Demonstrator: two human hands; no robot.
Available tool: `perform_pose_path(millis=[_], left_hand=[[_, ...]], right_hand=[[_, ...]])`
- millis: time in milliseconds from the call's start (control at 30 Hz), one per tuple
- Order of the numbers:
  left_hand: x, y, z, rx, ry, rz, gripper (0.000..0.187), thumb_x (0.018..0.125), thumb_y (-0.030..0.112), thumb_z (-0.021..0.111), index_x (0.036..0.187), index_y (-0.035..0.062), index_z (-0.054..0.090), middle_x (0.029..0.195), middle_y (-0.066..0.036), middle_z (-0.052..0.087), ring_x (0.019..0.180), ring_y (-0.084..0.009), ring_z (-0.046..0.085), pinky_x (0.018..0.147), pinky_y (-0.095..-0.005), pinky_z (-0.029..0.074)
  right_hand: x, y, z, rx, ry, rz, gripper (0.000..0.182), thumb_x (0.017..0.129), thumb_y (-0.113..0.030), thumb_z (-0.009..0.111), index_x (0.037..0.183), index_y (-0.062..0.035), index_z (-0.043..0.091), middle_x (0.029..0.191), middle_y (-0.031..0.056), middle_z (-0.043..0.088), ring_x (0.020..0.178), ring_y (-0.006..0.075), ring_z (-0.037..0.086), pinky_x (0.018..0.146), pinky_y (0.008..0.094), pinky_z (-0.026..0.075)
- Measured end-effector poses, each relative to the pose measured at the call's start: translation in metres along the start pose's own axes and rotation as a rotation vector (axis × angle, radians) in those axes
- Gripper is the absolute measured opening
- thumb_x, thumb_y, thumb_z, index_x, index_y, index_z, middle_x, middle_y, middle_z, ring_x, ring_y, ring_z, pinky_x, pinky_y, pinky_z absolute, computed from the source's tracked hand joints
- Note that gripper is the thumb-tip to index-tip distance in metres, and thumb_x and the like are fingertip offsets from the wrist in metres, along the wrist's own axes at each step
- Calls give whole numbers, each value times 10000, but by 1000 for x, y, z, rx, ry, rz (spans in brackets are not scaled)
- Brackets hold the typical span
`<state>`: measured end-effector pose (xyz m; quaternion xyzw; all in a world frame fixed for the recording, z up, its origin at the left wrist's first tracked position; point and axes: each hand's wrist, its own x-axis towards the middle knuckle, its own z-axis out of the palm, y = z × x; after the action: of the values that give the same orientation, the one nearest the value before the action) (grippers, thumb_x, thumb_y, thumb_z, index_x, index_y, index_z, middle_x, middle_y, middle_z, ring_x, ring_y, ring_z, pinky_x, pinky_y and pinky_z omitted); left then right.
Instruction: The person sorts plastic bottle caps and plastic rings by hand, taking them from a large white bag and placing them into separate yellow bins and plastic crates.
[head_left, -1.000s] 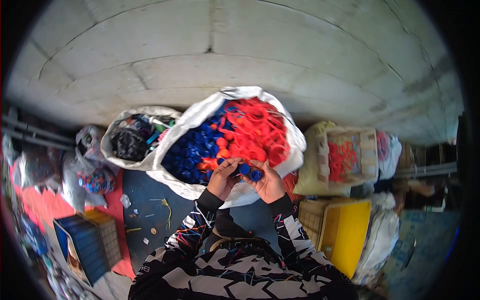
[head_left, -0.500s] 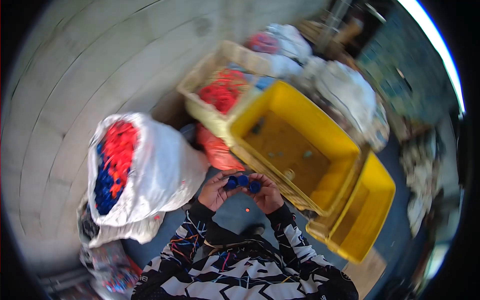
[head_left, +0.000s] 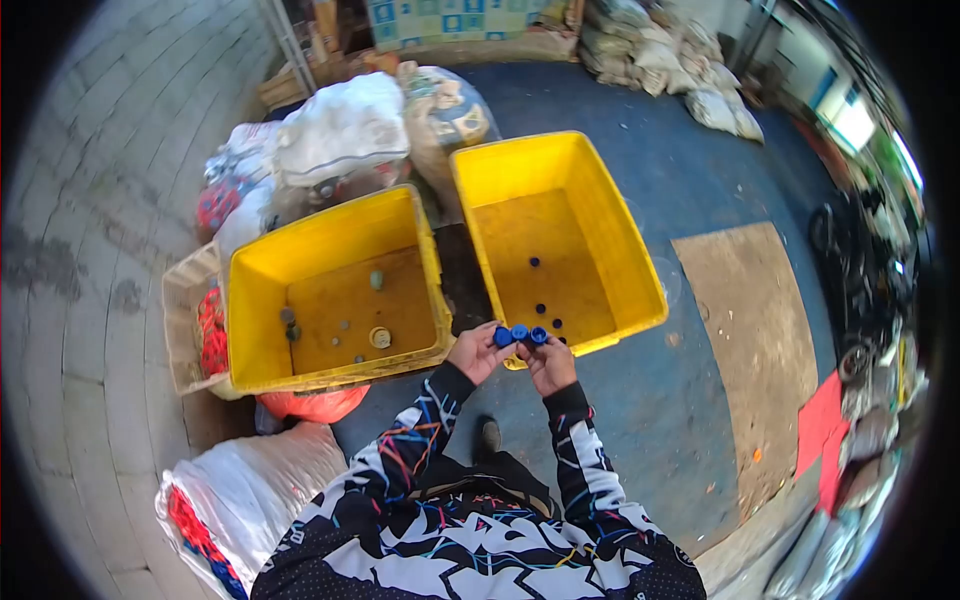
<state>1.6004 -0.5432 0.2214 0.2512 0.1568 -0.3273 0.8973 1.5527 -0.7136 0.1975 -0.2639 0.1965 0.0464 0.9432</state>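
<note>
Three blue caps (head_left: 519, 332) are held in a row between my two hands, in front of my body. My left hand (head_left: 478, 354) has its fingers closed on the leftmost cap. The rightmost cap is pinched in my right hand (head_left: 549, 366), and the middle one sits between the fingertips of both hands. Just beyond my hands stands a yellow bin (head_left: 613, 240) with several small dark blue caps on its floor. Left of it, another yellow bin (head_left: 330, 232) holds a pale round piece and several small bits.
A white sack (head_left: 263, 478) with red and blue pieces lies at the lower left. A beige crate (head_left: 181, 310) and full sacks (head_left: 345, 130) stand beyond the left bin. Brown board (head_left: 755, 330) covers floor at right, near a motorcycle (head_left: 848, 290).
The view has swung to the right, so the bins now appear further left and the brown board shows fully. Both hands still hold the blue caps.
</note>
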Motion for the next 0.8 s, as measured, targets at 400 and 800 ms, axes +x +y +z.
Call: perform_pose_path(millis=[400, 800], left_hand=[[65, -57, 7, 28, 149, -46, 347, 882, -24, 438, 1194, -155, 366, 1256, -292, 433, 1232, -355, 435, 1053, -428, 388], [-127, 3, -91, -48, 272, 221, 193, 912, 178, 552, 951, -3, 604, 914, -106, 648, 889, -211, 638, 857, -362, 522]], right_hand=[[26, -34, -58, 96, 109, -55, 442, 843, 82, 399, 1277, 143, 349, 1288, 258, 449, 1131, 318, 528, 974, 361, 457], [-31, 78, 1, -93, 109, 263, 294, 843, -12, 519, 1132, -53, 484, 1029, 114, 569, 839, 235, 573, 722, 348, 500]])
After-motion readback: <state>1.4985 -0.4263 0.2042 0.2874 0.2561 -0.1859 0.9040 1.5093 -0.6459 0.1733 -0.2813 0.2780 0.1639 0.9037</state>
